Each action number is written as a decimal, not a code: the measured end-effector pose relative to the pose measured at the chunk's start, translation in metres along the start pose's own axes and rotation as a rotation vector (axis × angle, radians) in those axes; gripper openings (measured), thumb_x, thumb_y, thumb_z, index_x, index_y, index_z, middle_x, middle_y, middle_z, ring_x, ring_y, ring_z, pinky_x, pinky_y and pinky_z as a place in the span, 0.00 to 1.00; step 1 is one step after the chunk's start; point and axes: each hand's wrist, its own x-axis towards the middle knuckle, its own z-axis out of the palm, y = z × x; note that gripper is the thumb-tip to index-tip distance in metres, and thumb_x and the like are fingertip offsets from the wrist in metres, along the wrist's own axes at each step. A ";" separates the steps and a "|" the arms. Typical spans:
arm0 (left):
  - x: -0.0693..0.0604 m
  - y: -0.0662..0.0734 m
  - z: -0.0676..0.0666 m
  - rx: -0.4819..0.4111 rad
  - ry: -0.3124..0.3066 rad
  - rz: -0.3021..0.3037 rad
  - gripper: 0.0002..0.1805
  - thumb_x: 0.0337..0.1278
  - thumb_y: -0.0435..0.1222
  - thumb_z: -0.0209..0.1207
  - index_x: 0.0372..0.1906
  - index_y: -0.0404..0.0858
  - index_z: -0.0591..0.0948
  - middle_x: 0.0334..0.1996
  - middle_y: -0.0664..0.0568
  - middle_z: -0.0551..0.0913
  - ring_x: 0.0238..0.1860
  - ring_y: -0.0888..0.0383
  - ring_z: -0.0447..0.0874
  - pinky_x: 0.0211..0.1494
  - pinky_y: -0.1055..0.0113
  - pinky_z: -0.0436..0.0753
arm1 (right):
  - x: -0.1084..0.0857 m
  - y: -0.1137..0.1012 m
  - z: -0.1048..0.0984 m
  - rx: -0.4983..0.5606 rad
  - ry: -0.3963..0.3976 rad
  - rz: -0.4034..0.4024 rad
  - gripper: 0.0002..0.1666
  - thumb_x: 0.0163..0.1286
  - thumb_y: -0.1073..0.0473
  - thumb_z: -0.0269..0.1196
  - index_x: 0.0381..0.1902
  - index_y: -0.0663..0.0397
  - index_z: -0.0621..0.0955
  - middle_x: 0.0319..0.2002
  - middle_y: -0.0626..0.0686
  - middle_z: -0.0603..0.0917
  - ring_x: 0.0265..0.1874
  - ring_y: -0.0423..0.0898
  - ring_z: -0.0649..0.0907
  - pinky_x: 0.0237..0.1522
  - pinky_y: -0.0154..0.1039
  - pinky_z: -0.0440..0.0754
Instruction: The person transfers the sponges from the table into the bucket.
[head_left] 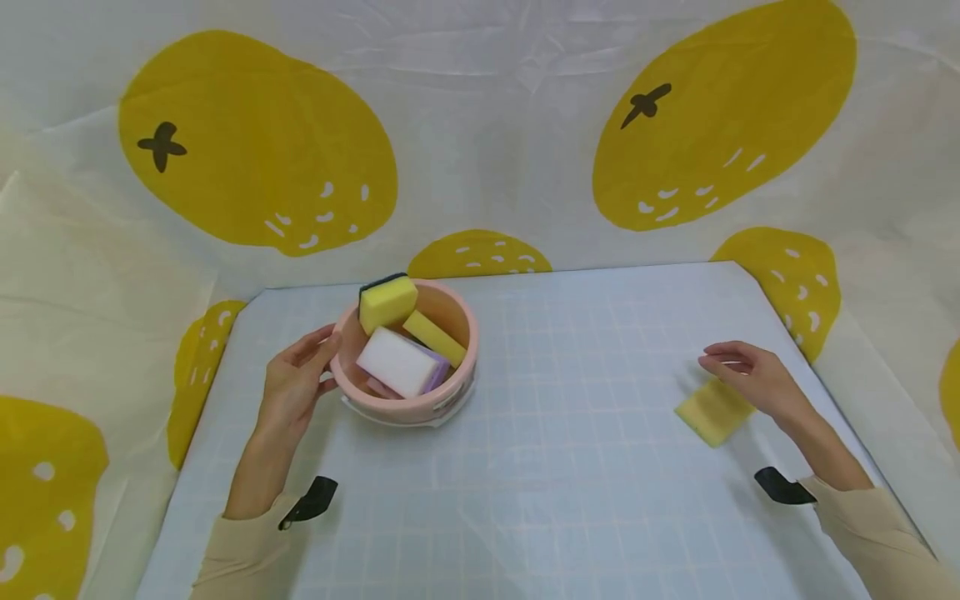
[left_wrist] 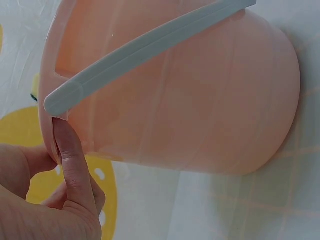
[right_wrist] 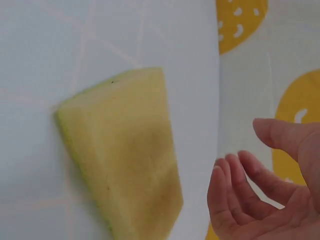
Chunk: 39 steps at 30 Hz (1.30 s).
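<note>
My left hand (head_left: 294,379) pinches the rim of a pink bucket (left_wrist: 200,100) at its left side, thumb and fingers on either side of the edge. Inside the bucket are a yellow sponge with a dark scouring side (head_left: 387,303), another yellow sponge (head_left: 435,337), and a white sponge (head_left: 397,361) lying over a purple one (head_left: 437,372). Over at the right, my right hand (head_left: 757,379) hovers beside and above a flat yellow sponge (right_wrist: 130,150) with a greenish edge. Its fingers are loosely bent, with a gap between them and the thumb, and hold nothing.
A pale bucket handle (left_wrist: 150,52) hangs down against the bucket's side. The table (head_left: 570,467) has a light blue checked cover. Behind and beside it hangs a white cloth (head_left: 495,150) with big yellow fruit prints.
</note>
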 end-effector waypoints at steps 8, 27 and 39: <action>0.000 -0.001 0.001 -0.008 0.006 -0.005 0.38 0.57 0.57 0.69 0.71 0.48 0.76 0.61 0.54 0.80 0.47 0.60 0.80 0.42 0.74 0.85 | -0.011 0.023 0.002 -0.047 0.089 0.067 0.35 0.78 0.40 0.59 0.62 0.67 0.76 0.58 0.70 0.78 0.52 0.64 0.79 0.34 0.24 0.74; 0.000 -0.001 0.002 0.022 0.015 -0.006 0.37 0.61 0.56 0.67 0.73 0.48 0.75 0.65 0.51 0.77 0.48 0.60 0.79 0.43 0.74 0.85 | -0.032 0.057 0.006 -0.129 0.115 0.237 0.50 0.73 0.35 0.62 0.67 0.77 0.64 0.62 0.79 0.69 0.53 0.72 0.76 0.41 0.52 0.77; 0.001 -0.001 0.003 0.016 0.022 -0.005 0.36 0.61 0.56 0.67 0.72 0.49 0.76 0.66 0.51 0.77 0.49 0.60 0.80 0.43 0.73 0.86 | -0.033 0.047 0.010 -0.083 0.054 0.349 0.53 0.71 0.31 0.61 0.64 0.78 0.65 0.60 0.80 0.69 0.56 0.74 0.72 0.49 0.66 0.77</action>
